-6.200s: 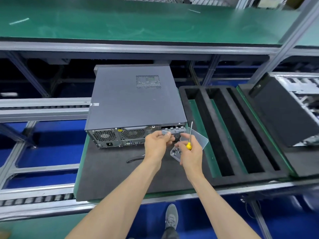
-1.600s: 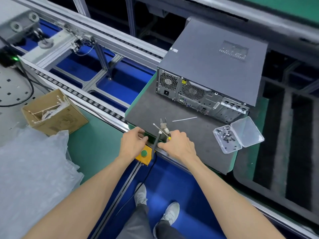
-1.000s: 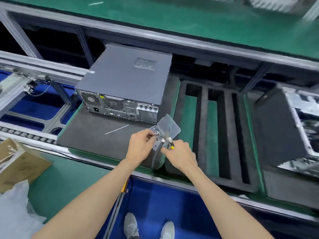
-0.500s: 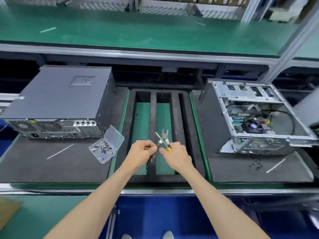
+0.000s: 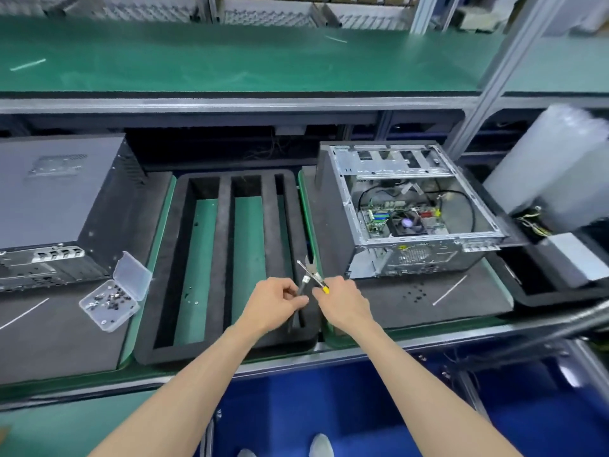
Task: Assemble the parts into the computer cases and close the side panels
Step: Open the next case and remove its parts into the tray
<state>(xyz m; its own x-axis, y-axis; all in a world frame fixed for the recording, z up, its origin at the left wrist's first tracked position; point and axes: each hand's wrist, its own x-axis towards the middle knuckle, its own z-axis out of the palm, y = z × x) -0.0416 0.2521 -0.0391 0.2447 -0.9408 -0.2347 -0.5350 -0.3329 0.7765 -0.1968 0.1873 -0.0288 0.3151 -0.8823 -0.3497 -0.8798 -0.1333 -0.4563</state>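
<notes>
Both forearms are reaching in from the bottom edge, hands meeting just above the near rim of the slotted foam tray [image 5: 227, 258]. Left hand [image 5: 275, 303] is curling its fingers, grip pinching the dark handles of the cutting pliers [image 5: 309, 268] whose jaws are pointing up and away, slightly parted. Right hand [image 5: 342, 300] is curling too, grip pinching a small yellow-handled screwdriver [image 5: 313, 277] — its thin shaft is crossing the pliers and angling up-left. Left of the hands, a clear plastic screw box [image 5: 113, 300] is lying on the dark foam mat [image 5: 59, 328] with its lid flipped open, small dark screws sitting inside; a thin white strip [image 5: 24, 313] is lying beside it. Further back on the left, the closed computer case [image 5: 56, 196] is lying flat on that mat, side panel on, rear ports facing the person. On the right, the open computer case [image 5: 412, 209] is sitting on its own mat with its side panel off — motherboard, fan and black cables showing inside; loose screws [image 5: 413, 291] and another white strip [image 5: 449, 290] are lying in front of it. Far right, blurred plastic packaging [image 5: 553, 173] is leaning over a tray. Behind everything the green table [image 5: 230, 57] is running across.
</notes>
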